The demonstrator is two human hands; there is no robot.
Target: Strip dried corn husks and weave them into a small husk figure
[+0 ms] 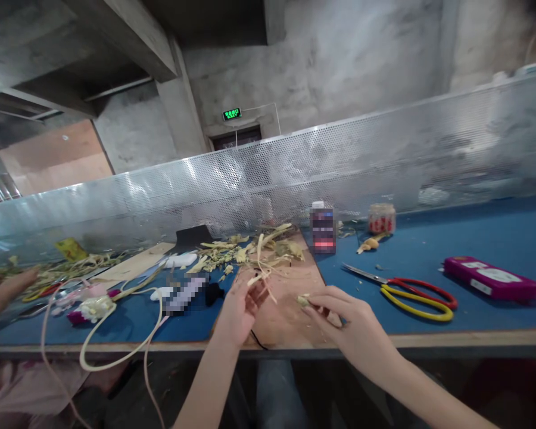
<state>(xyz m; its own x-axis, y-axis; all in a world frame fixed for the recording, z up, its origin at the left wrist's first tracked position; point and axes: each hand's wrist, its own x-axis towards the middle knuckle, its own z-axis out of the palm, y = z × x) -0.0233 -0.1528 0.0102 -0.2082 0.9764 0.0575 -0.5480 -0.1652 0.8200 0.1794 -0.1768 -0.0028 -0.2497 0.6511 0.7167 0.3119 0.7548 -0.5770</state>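
Bare concrete room, green-lit exit sign (pixel 231 114) on the back wall; perforated metal panel (pixel 250 173) runs behind a blue tabletop (pixel 429 238). Brown board (pixel 286 313) lies across the middle, btwn both hands.

L hand (pixel 246 307): palm up over the board's L side, fingers half curled, w/ pale strips (pixel 262 262) at the fingertips; can't tell if gripped or just touching. R hand (pixel 346 307): thumb & forefinger closed on a small greenish piece (pixel 302 300), just over the board's R side; other fingers curled.

Heap of dried plant scraps (pixel 236 253) covers the board's far end & spills L onto the blue, right behind the L hand. R of the board: scissors (pixel 429 292), one red & one yellow handle loop, blades part open, tips twd the board; beyond, a magenta case (pixel 491 277), tan bulb-like piece (pixel 370 244), glass jar (pixel 382 218) w/ red print. Pixelated upright item (pixel 323 232) by the board's far R corner.

L side's crowded: cream cord (pixel 89 351) loops over the table edge near a cream flower-like item (pixel 97 307), plus a black item (pixel 214 294) near the L hand. Another person's hand (pixel 22 280) at far L.
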